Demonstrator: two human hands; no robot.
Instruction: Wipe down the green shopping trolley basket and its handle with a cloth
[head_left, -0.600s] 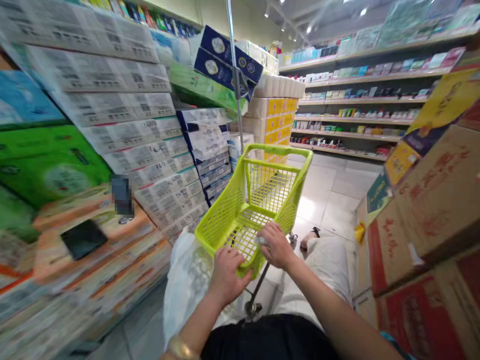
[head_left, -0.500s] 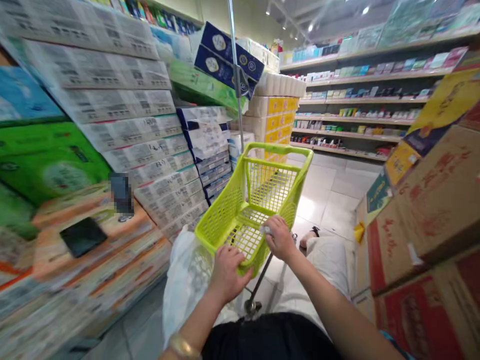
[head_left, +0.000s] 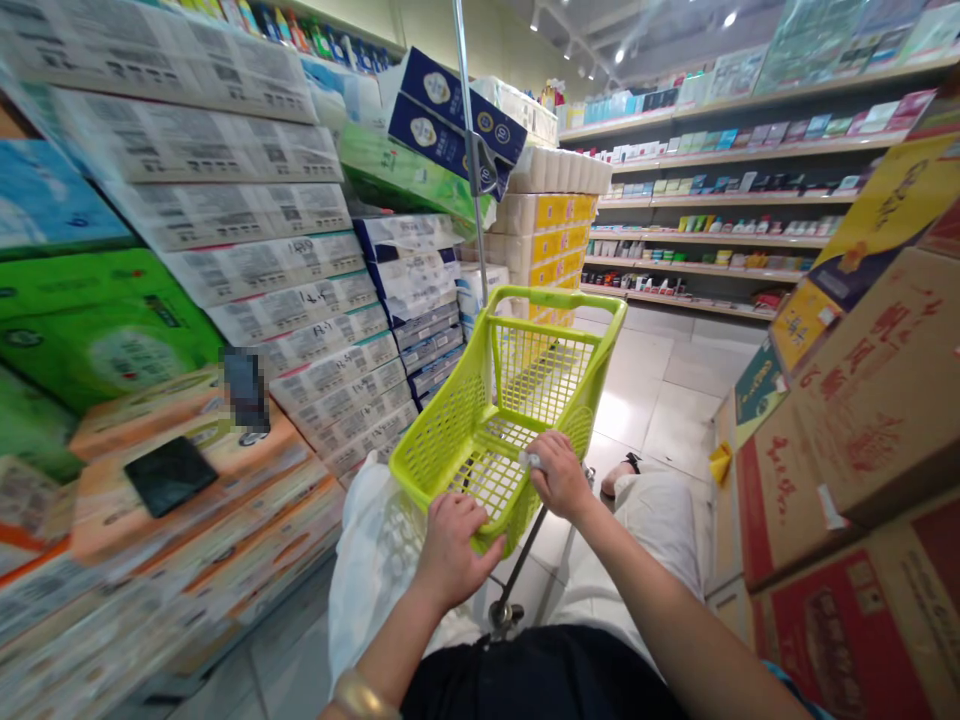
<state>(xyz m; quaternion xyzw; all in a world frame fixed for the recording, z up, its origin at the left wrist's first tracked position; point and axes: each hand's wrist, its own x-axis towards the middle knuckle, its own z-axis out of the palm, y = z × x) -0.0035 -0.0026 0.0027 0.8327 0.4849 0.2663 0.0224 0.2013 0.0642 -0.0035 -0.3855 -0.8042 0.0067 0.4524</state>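
A lime-green plastic shopping cart [head_left: 442, 450] with a lattice basket stands right in front of my knees, and its basket holds nothing. My left hand [head_left: 459, 545] is closed over the basket's near rim, fingers inside and thumb along the outer edge. Over the right part of the same rim hangs my right hand [head_left: 561, 475], its fingers curled round a small crumpled white wad [head_left: 532, 460], perhaps tissue. Whether the right hand also touches the cart, I cannot tell.
Stacked tissue packs [head_left: 247, 205] rise on the left. A dark flat device [head_left: 170, 475] and a pixelated object [head_left: 244, 388] lie on orange packs [head_left: 277, 440]. Cardboard cartons [head_left: 877, 370] line the right. Shelves [head_left: 690, 200] of small goods stand behind a tiled floor [head_left: 626, 385].
The view has shifted very slightly and looks sharper. Both hands and the cart keep their places.
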